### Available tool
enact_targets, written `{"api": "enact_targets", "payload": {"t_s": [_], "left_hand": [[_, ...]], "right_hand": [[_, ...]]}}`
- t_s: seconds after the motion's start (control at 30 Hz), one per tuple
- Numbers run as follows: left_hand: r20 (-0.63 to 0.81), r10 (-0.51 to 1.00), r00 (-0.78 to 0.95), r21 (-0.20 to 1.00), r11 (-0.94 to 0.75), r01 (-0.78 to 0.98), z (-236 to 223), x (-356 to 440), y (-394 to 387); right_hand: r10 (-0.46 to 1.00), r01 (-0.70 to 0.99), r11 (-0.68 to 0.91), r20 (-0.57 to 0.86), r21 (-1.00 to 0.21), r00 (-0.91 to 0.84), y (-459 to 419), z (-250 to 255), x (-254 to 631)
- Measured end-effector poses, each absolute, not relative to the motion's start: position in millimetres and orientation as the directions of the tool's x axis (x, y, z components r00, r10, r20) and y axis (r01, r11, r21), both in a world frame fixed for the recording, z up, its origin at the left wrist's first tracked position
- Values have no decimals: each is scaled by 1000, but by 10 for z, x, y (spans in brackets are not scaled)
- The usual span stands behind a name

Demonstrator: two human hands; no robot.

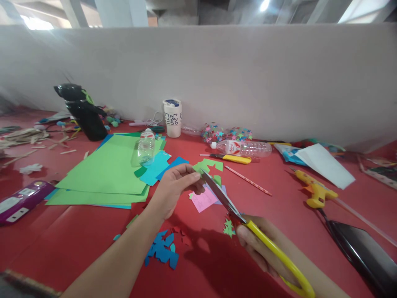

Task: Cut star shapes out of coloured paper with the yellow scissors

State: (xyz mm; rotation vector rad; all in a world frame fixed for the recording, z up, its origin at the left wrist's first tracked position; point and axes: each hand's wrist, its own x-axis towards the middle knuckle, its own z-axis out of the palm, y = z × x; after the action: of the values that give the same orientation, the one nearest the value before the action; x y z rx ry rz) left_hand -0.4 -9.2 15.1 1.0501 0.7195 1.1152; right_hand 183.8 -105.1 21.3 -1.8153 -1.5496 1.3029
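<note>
My right hand is closed around the yellow handles of a pair of scissors, whose grey blades point up and left over the red table. My left hand has thumb and fingers pinched together at the blade tips; what they hold is hidden. Just beyond lie a green sheet with cut-outs and a pink paper. A small green cutout lies under the scissors. Blue scraps lie by my left forearm.
Stacked green sheets lie at left under a clear bottle. Behind are a white cup, a lying bottle, a yellow utility knife and a pencil. A yellow glue gun and dark slab sit right; a purple case far left.
</note>
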Motion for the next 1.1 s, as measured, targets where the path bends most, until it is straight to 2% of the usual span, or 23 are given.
{"api": "enact_targets", "payload": {"t_s": [0.27, 0.43, 0.57, 0.73, 0.9, 1.1], "left_hand": [[22, 961, 277, 899, 102, -426, 119, 22, -107], [60, 969, 238, 939, 27, -344, 144, 18, -108], [75, 976, 207, 954, -10, -298, 164, 24, -109], [79, 974, 212, 949, -9, -316, 171, 33, -116], [79, 973, 215, 944, -4, -330, 165, 35, -123], [81, 975, 209, 947, -10, -322, 161, 35, -115]], "right_hand": [[953, 426, -204, -279, -882, -122, -1023, 47, 1804], [933, 434, -238, -329, -869, -145, -1014, 80, 1838], [947, 447, -201, -290, -872, -140, -1023, 87, 1837], [935, 478, -249, -338, -842, -108, -1053, 73, 1837], [931, 482, -200, -318, -853, -176, -1076, 119, 1859], [925, 533, -244, -359, -810, -122, -1074, 191, 1833]]}}
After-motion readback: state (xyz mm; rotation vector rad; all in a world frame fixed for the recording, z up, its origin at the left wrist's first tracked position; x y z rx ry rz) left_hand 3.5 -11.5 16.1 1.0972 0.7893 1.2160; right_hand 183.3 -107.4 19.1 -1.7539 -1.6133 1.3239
